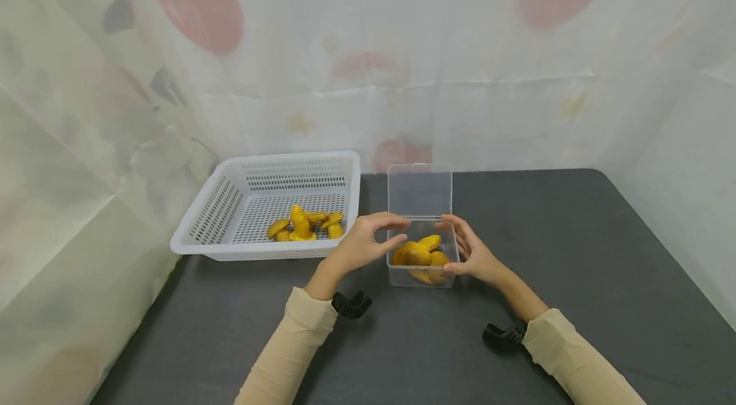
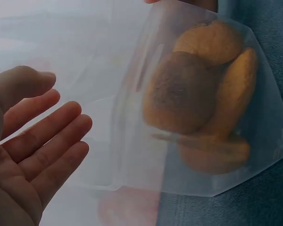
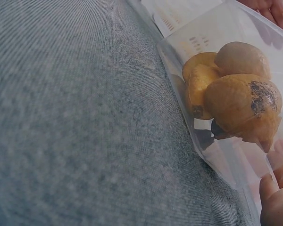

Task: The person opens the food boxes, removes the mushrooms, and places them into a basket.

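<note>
A clear plastic box (image 1: 422, 277) stands on the dark table, its hinged lid (image 1: 420, 191) upright at the back. Inside lie several yellow-brown toy-like mushrooms (image 1: 415, 254), also visible through the walls in the left wrist view, as a mushroom cap (image 2: 179, 92), and in the right wrist view, as another cap (image 3: 243, 101). My right hand (image 1: 474, 255) holds the box's right side, thumb near the front corner and fingers farther back. By the left rim, my left hand (image 1: 363, 242) has thumb and fingers spread apart; nothing is in it.
Left of the box, a white perforated basket (image 1: 198, 236) holds several more yellow mushrooms (image 1: 300, 223) near its front right. A printed curtain (image 1: 368, 28) hangs behind the dark table (image 1: 575, 252) and along its left side. Black bands (image 1: 352, 305) sit on both wrists.
</note>
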Available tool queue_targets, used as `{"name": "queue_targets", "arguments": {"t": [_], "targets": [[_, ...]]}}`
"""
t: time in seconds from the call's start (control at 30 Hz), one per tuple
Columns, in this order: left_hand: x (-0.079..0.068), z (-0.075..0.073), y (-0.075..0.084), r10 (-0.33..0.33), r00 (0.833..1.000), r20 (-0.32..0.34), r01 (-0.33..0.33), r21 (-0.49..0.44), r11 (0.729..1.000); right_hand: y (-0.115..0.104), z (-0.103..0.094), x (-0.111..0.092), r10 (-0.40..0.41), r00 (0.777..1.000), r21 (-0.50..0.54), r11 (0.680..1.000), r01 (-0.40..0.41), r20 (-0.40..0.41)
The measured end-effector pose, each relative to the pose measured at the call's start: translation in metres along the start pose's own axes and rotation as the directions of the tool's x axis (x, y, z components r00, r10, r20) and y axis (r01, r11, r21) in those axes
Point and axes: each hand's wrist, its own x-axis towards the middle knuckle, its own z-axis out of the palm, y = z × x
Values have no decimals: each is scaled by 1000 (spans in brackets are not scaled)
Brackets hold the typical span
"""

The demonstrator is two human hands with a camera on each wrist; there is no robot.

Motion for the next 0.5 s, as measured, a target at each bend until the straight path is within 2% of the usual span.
{"name": "queue_targets", "arguments": {"t": [0.23, 0.37, 0.5], "targets": [[3, 9, -2, -16, 992, 125, 17, -12, 1000, 0, 0, 2, 0, 1000, -27, 1000, 1, 9], [6, 14, -4, -3, 987, 161, 3, 2, 1000, 0, 0, 2, -2, 1000, -26, 1000, 2, 5], [8, 17, -7, -21, 979, 202, 18, 19, 1000, -1, 0, 1, 5, 1000, -37, 999, -5, -1]]}}
